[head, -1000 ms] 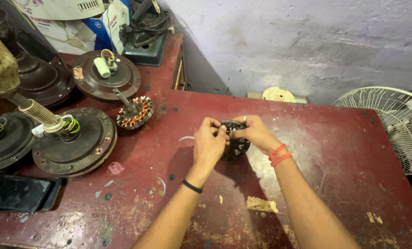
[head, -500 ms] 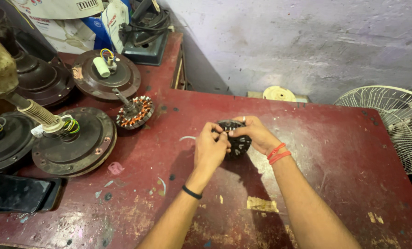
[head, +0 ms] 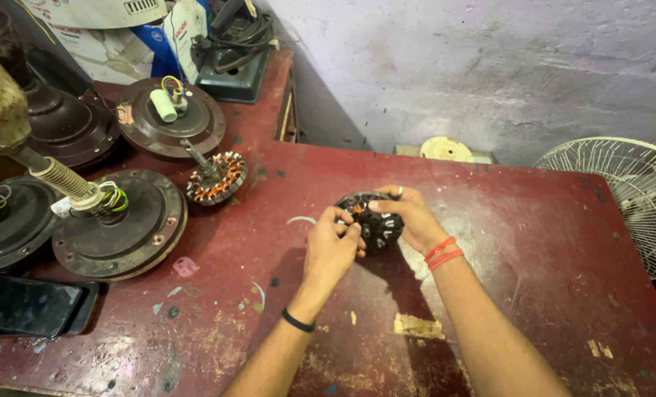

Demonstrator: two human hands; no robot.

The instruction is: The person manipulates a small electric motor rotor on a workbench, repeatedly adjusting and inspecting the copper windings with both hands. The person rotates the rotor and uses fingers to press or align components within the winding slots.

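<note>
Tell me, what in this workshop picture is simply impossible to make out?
- Round dark slotted motor core: head view; its near-left side is hidden by the left hand, its right by the right hand.
- White wire fan guard: cut off by the right edge.
- Flat black phone: its screen is dark.
- Copper-wound stator with shaft: individual windings too small to tell.

— What's lying about on that red worktop (head: 533, 242)?

— By the left edge, a dark phone (head: 30, 307), and round fan motor housings (head: 118, 224) with coloured wires.

— And that copper thing?

— A wound stator (head: 216, 179) on a shaft, just beyond them. A white table fan (head: 625, 195) stands off the right edge.
</note>
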